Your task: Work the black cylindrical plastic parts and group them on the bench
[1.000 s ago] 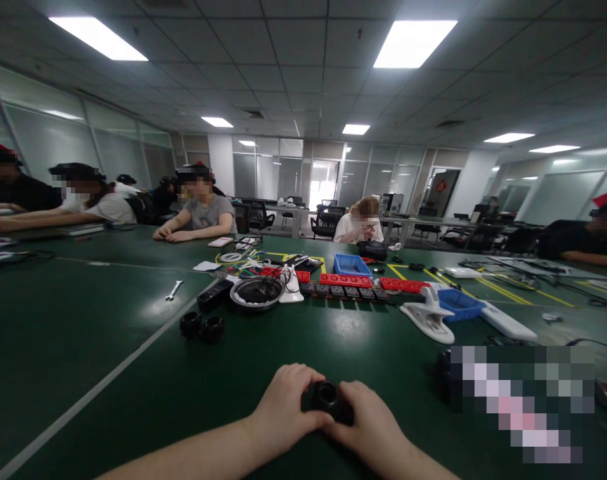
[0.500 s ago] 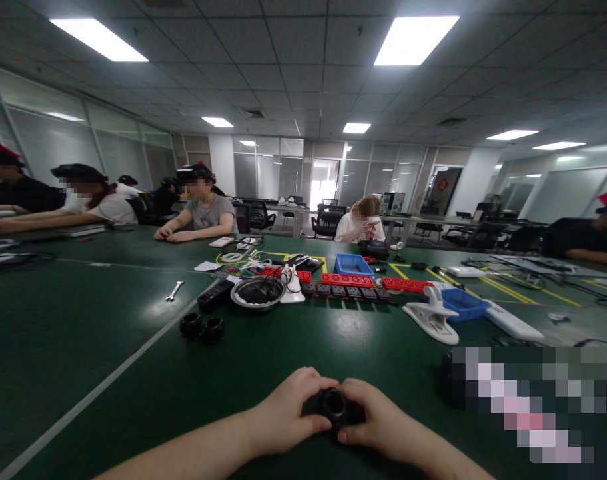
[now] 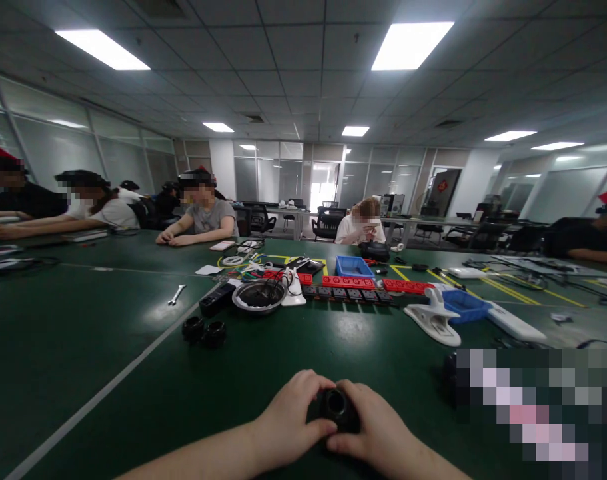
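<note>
At the near middle of the table, a black round fitting with a hole (image 3: 338, 401) is held between both hands, its opening facing up toward me. From the left, my left hand (image 3: 294, 415) curls its fingers over the far side, with the thumb against the near side. My right hand (image 3: 378, 421) wraps the right side, its thumb near the left thumb. The fitting's lower part is dark and partly hidden. Two similar black fittings (image 3: 203, 331) lie side by side farther left on the green table (image 3: 263, 373).
Beyond my hands are a metal bowl (image 3: 259, 308), a red-and-black row of sockets (image 3: 350, 293), a white clamp (image 3: 436, 323) and blue bins (image 3: 466, 305). A wrench (image 3: 176, 295) lies at left. Something blurred out (image 3: 528, 413) is at near right. People sit around the table.
My right hand has shifted slightly left and its thumb now sits closer to the left thumb. The fitting stays between both hands. The view has tipped a little upward.
</note>
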Demonstrator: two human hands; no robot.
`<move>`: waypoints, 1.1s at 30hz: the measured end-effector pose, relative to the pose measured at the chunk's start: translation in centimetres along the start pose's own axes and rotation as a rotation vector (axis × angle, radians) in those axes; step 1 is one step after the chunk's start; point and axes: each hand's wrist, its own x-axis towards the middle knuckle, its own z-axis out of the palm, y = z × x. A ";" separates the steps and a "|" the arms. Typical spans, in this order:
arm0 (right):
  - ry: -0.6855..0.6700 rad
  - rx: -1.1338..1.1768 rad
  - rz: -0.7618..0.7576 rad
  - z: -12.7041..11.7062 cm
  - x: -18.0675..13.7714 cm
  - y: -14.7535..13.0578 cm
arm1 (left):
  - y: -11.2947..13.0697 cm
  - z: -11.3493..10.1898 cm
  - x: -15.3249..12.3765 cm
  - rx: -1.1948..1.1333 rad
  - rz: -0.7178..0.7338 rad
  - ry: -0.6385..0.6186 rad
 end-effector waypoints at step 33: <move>-0.178 0.061 -0.041 -1.6 -0.2 0.8 | 0.0 -0.9 0.1 -0.027 0.062 -0.177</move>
